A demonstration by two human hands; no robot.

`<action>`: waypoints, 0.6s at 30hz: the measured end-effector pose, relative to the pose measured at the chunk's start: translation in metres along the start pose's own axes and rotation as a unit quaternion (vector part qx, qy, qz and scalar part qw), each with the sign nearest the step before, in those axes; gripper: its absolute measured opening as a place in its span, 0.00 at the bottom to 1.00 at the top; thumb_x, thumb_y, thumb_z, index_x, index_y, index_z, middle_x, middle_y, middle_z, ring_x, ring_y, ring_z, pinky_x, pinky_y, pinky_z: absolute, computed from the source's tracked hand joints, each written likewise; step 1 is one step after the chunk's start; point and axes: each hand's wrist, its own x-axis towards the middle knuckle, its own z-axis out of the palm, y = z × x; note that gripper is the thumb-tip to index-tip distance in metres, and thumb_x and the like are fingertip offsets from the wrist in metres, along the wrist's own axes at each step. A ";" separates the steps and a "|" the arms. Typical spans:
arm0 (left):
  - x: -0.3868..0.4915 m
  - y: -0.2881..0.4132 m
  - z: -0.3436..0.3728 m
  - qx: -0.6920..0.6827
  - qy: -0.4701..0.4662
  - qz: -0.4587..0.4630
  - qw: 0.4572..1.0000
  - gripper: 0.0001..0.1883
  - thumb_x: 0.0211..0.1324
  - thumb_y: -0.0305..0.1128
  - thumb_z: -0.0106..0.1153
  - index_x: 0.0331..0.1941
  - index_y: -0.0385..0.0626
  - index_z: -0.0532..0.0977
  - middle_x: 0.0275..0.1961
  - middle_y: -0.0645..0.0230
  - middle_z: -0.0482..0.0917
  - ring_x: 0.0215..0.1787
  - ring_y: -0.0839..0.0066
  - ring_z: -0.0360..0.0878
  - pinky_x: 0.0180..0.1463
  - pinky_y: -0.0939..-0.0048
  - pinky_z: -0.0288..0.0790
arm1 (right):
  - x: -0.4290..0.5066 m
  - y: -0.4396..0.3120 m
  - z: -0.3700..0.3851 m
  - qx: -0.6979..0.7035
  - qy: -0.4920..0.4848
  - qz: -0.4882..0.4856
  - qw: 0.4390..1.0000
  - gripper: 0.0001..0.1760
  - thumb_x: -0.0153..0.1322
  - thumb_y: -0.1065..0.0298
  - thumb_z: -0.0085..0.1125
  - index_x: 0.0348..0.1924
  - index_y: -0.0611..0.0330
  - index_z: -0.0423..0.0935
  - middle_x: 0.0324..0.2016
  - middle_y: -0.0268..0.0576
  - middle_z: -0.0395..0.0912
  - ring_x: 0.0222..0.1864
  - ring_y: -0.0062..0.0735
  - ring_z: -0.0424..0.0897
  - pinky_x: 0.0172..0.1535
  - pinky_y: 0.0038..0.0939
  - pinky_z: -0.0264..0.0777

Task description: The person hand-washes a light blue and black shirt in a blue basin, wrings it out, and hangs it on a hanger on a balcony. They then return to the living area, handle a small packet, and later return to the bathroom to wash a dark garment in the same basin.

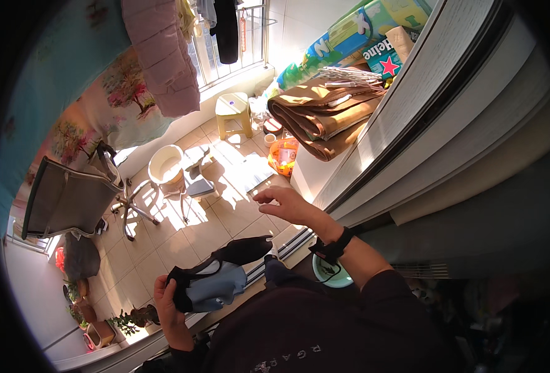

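A black and grey-blue garment hangs from my left hand, which pinches its black edge at the lower left. The far end of the cloth droops towards the sliding-door track. My right hand reaches out over the tiled floor with its fingers apart and holds nothing. Around my right wrist sits a black strap with a small device and a cord. Below that forearm, a light green basin is partly covered by my arm and body.
Ahead stand a mesh office chair, a white bucket, a low stool and a yellow stool. Brown folded material lies on a white surface at right, beside the door frame. Potted plants line the lower left.
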 end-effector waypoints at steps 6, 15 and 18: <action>0.087 0.030 0.029 0.095 0.043 -0.018 0.994 0.07 0.58 0.24 0.57 0.40 0.43 0.72 0.37 0.70 0.79 0.37 0.80 0.77 0.43 0.78 0.71 | 0.127 0.069 -0.218 0.009 0.310 0.091 0.946 0.19 0.68 0.63 0.60 0.49 0.66 0.76 0.40 0.47 0.81 0.40 0.32 0.80 0.46 0.27 0.73; 0.145 0.056 0.031 0.119 0.089 -0.032 0.988 0.06 0.60 0.27 0.57 0.39 0.42 0.71 0.35 0.70 0.78 0.36 0.80 0.75 0.41 0.78 0.69 | 0.147 0.180 -0.346 0.550 0.646 0.182 0.497 0.11 0.75 0.63 0.48 0.48 0.57 0.67 0.34 0.48 0.74 0.34 0.41 0.78 0.37 0.39 0.76; 0.161 0.064 0.031 0.172 0.089 -0.037 0.980 0.07 0.60 0.29 0.57 0.39 0.43 0.71 0.34 0.71 0.76 0.35 0.81 0.74 0.42 0.79 0.68 | 0.141 0.194 -0.354 0.584 0.657 0.148 0.453 0.10 0.75 0.61 0.49 0.46 0.57 0.68 0.30 0.44 0.72 0.31 0.37 0.76 0.35 0.34 0.76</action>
